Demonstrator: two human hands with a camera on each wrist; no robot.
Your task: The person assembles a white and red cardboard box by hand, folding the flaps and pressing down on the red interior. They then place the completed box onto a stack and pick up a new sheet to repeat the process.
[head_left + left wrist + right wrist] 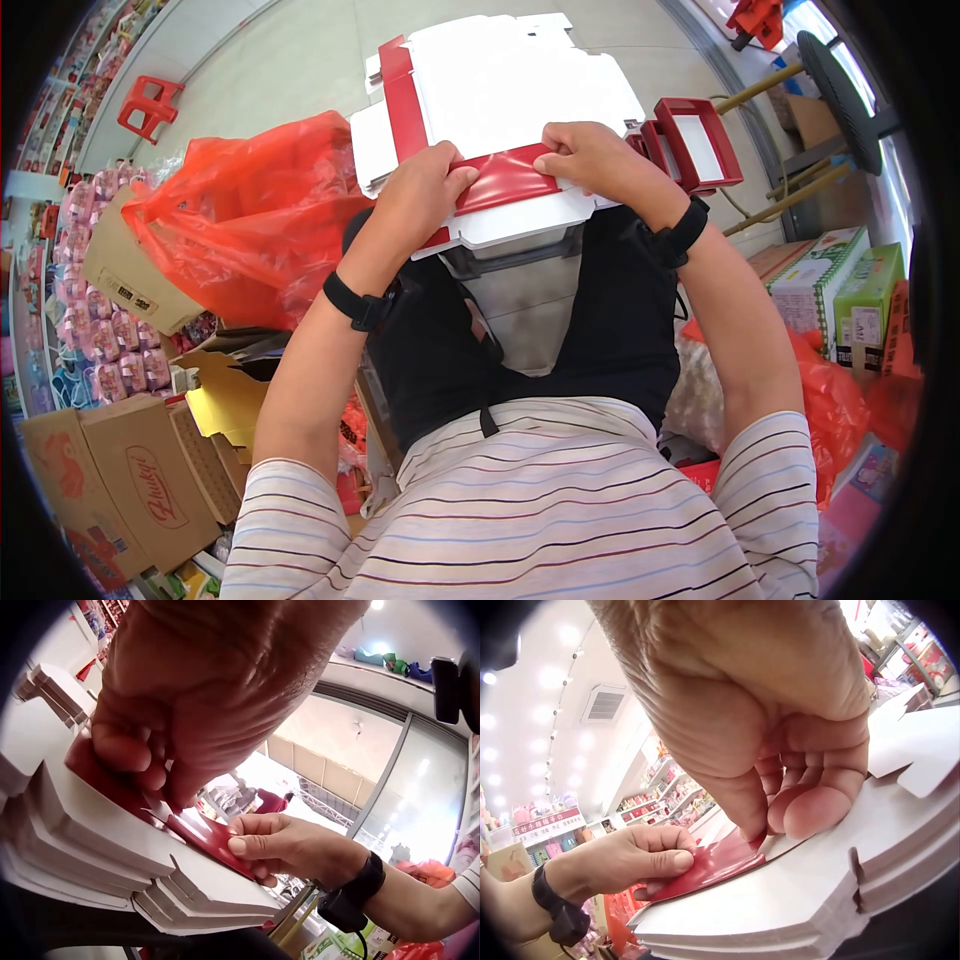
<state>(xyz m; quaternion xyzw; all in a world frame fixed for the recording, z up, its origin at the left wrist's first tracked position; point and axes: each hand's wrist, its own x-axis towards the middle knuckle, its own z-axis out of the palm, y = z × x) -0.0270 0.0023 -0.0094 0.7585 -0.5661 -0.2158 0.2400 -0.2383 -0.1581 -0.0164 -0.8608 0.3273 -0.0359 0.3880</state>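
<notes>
The left hand (420, 195) pinches one end of the glossy red cardboard flap (505, 178) lying on the stack of flat white box blanks (520, 90); the right hand (590, 160) pinches the other. An uneven pull might crease it crooked or tear it.

Pale floor (300, 50), red plastic stool (150, 105), stocked wall shelves (658, 796), bright ceiling spotlights (568, 634), glass shopfront (427, 817)

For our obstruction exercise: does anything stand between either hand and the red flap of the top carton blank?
Nothing visible does. The left hand and the right hand both pinch the red flap directly, on the stack of white carton blanks.
</notes>
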